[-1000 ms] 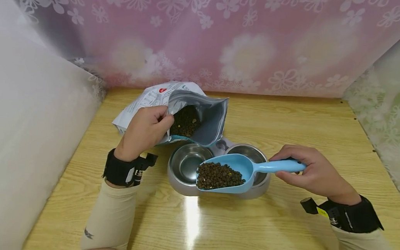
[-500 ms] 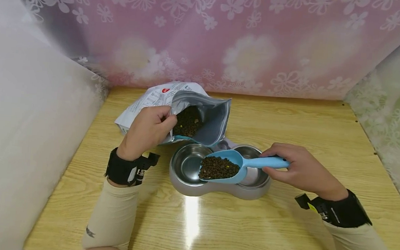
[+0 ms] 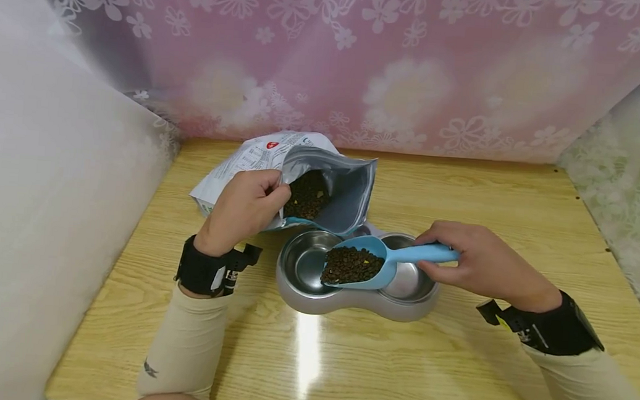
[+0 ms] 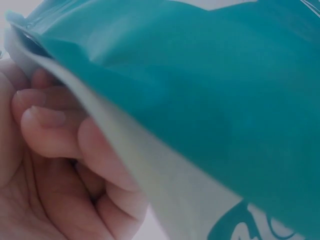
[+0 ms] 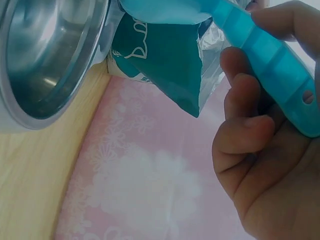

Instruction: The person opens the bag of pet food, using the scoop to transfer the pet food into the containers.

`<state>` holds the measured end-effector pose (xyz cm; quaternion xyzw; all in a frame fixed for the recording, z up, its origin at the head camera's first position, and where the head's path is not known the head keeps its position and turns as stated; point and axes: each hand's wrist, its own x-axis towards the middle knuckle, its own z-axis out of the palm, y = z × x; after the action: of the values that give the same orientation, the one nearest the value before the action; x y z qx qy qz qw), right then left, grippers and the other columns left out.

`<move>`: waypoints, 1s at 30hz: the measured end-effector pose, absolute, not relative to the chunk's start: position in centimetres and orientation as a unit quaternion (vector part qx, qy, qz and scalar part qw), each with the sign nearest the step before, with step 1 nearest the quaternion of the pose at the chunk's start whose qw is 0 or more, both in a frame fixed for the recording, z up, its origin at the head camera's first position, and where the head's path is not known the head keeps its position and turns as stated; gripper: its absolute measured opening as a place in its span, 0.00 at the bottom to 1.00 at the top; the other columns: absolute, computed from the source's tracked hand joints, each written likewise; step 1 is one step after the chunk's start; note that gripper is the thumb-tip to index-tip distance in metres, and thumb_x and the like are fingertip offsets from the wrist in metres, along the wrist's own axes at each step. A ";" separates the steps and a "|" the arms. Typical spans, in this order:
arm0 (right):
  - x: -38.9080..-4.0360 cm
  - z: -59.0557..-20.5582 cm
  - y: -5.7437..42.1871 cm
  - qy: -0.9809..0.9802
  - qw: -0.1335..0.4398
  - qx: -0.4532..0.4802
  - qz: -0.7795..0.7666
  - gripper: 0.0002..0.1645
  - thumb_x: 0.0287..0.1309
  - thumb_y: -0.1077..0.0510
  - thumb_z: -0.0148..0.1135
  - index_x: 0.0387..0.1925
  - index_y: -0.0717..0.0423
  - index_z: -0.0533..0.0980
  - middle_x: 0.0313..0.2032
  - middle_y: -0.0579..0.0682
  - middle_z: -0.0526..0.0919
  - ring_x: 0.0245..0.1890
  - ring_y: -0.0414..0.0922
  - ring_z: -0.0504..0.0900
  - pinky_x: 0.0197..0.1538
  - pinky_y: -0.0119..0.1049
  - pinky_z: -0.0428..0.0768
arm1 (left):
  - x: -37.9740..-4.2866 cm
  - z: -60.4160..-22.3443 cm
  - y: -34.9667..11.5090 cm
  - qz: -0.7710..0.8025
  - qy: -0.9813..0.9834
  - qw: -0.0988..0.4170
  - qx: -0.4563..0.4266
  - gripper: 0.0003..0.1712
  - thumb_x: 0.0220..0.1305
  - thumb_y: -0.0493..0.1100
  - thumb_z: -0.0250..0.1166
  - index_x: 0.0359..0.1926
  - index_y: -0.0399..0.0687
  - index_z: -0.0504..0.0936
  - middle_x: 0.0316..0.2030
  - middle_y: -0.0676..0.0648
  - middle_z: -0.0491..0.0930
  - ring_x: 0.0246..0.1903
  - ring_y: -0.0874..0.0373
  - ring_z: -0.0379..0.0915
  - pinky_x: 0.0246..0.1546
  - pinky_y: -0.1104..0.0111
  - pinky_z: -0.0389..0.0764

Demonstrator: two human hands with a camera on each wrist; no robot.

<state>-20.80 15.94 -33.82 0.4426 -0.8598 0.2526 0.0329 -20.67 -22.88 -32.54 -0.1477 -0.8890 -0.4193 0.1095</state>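
Observation:
My left hand (image 3: 250,204) pinches the near left edge of an open foil-lined bag (image 3: 348,193), which leans with its mouth toward me. Dark brown kibble (image 3: 307,196) shows inside it. In the left wrist view, curled fingers (image 4: 52,130) lie against the bag's teal and white side (image 4: 200,110). My right hand (image 3: 474,260) grips the handle of a light blue scoop (image 3: 424,253) heaped with kibble (image 3: 353,265). The scoop is over the grey double pet bowl (image 3: 357,300), its lip overlapping the left steel bowl (image 3: 307,264). The right steel bowl (image 3: 409,284) lies under the handle side.
A wooden table (image 3: 397,366) carries everything. Behind it hangs a pink flowered backdrop (image 3: 329,70). A white wall (image 3: 48,175) stands at the left and a green patterned sheet (image 3: 635,160) at the right.
My right hand has brought the loaded scoop lower and closer over the double bowl, shifting its handle left. The left hand keeps its hold on the bag's edge.

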 end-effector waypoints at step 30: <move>-21.1 -31.8 14.9 -0.872 0.020 0.441 0.213 0.19 0.52 0.60 0.78 0.44 0.41 0.82 0.39 0.31 0.81 0.29 0.30 0.72 0.33 0.30 0.73 | -20.6 -32.4 -23.1 -0.423 -0.888 0.101 -0.149 0.20 0.68 0.40 0.56 0.17 0.50 0.65 0.13 0.52 0.58 0.13 0.56 0.56 0.19 0.66 0.54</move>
<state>-21.09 14.94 -31.76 0.4412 -0.8716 0.2126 0.0204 -20.57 -23.12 -32.42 -0.1493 -0.8879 -0.4233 0.1006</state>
